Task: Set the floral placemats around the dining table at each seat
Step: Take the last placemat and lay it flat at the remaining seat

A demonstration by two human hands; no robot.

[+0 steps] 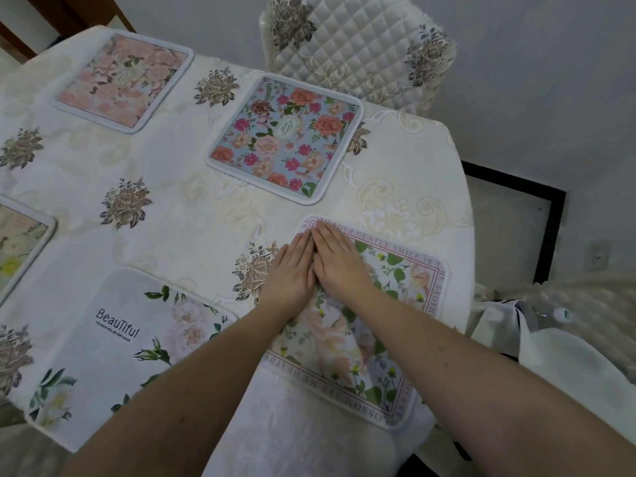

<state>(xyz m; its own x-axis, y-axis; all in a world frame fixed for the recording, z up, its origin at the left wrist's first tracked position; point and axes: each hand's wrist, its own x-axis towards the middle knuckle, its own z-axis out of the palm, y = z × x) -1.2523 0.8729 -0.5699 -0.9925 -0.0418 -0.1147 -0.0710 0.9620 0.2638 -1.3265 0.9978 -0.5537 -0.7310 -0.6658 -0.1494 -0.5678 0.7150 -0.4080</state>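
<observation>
Both my hands lie flat, side by side, on a white floral placemat (pixel 389 325) with a pink lettered border, at the table's near right corner. My left hand (pixel 292 270) presses its left edge and my right hand (pixel 339 261) presses near its far left corner, fingers straight. A white "Beautiful" placemat (pixel 113 342) lies to the left. A blue placemat (pixel 285 139) with red and pink flowers lies beyond, and a pink floral placemat (pixel 124 79) sits at the far left. Another placemat (pixel 20 242) is cut off by the left edge.
The table wears a cream tablecloth (pixel 179 201) with brown flower motifs. A quilted chair (pixel 358 46) stands behind the blue mat against a grey wall. A second covered chair (pixel 568 339) is at the right, beside the table edge.
</observation>
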